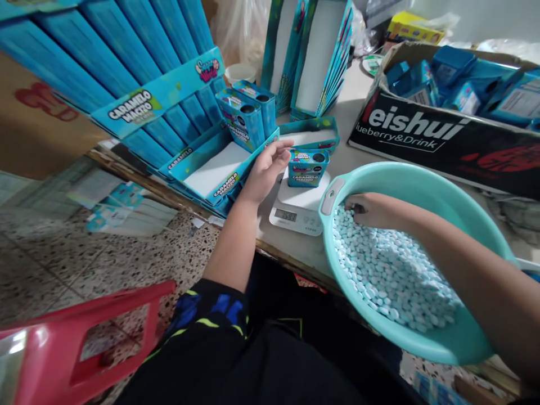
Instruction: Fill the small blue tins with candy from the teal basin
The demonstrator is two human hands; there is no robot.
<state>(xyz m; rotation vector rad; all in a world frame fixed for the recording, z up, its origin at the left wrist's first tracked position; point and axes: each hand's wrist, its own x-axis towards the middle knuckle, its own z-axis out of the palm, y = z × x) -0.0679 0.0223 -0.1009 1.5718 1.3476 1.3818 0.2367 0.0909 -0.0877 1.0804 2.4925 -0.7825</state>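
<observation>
A small blue candy box (306,169) stands upright on a white kitchen scale (298,222), its top hole showing. My left hand (270,166) is at the box's left side with fingers stretched out; whether the fingertips touch it I cannot tell. Inside a turquoise basin (422,174), my right hand (367,208) has its fingers curled closed on candies by the left rim; how many it holds is hidden. Small pale blue and white candies (392,270) are heaped in the basin. Two more candy boxes (247,115) stand together in a display tray (219,166) left of the scale.
Display cartons filled with blue boxes (122,50) rise at the left. Display trays with white bases (318,56) stand at the back, and another tray (312,132) lies behind the scale. A black carton (405,132) holds blue boxes. A red stool (105,304) is on the floor.
</observation>
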